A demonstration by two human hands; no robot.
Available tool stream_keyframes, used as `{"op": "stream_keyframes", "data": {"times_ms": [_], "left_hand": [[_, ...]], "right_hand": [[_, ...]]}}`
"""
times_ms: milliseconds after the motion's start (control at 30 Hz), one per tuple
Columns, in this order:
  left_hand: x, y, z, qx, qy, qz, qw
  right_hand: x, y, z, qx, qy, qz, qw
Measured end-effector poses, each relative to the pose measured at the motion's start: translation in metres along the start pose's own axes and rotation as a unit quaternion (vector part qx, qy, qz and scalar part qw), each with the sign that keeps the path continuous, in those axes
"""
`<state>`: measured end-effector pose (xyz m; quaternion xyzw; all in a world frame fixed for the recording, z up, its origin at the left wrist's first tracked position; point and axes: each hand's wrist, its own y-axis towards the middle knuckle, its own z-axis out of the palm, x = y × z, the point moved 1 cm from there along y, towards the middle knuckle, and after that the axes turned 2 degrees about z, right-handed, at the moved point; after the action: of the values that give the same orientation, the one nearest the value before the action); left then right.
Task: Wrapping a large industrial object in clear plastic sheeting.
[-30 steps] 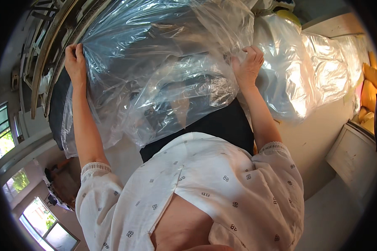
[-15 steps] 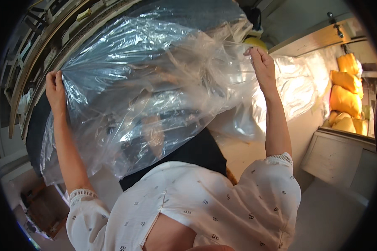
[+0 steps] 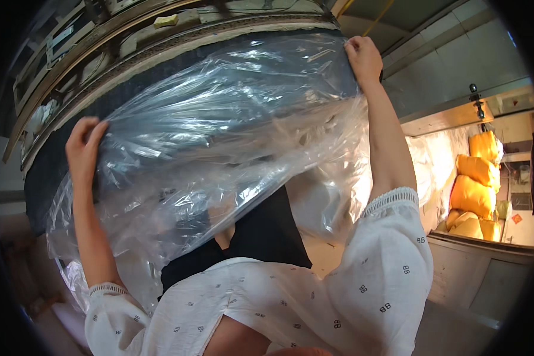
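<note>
A large sheet of clear, crinkled plastic film (image 3: 219, 139) stretches between my two hands over a dark surface (image 3: 44, 184). At the left, my left hand (image 3: 84, 139) is closed on the film's edge, and creases fan out from thumb and forefinger. My right hand (image 3: 365, 58) is closed at the film's far right corner, farther from me than the left. The near part of the film hangs loosely toward my lap, over my black trousers (image 3: 267, 231).
A long frame with rails (image 3: 160, 44) runs along the far side, with a small yellow block (image 3: 166, 21) on it. More shiny film (image 3: 436, 157) lies at the right under bright light. Stacked yellow bundles (image 3: 477, 184) stand beyond, near a wooden ledge with a dark fitting (image 3: 474, 101).
My right hand has moved away from me to the far side, pulling the film's right part out flatter. The left hand keeps its hold. The whole view has shifted somewhat.
</note>
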<state>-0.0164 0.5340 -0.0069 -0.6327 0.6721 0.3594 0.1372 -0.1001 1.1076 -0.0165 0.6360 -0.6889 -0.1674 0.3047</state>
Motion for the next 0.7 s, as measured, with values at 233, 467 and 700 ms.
{"op": "stream_keyframes", "data": {"times_ms": [233, 467, 700], "left_hand": [[0.085, -0.093, -0.137, -0.1, 0.035, -0.018, 0.994], [0.037, -0.178, -0.137, -0.094, 0.202, 0.143, 0.964], [0.045, -0.264, -0.084, -0.032, 0.141, 0.057, 0.988]], "right_hand": [[0.08, -0.049, -0.02, 0.097, 0.194, -0.013, 0.976], [0.081, -0.032, -0.01, 0.159, 0.162, 0.054, 0.972], [0.063, -0.031, 0.006, 0.152, 0.162, 0.039, 0.974]]}}
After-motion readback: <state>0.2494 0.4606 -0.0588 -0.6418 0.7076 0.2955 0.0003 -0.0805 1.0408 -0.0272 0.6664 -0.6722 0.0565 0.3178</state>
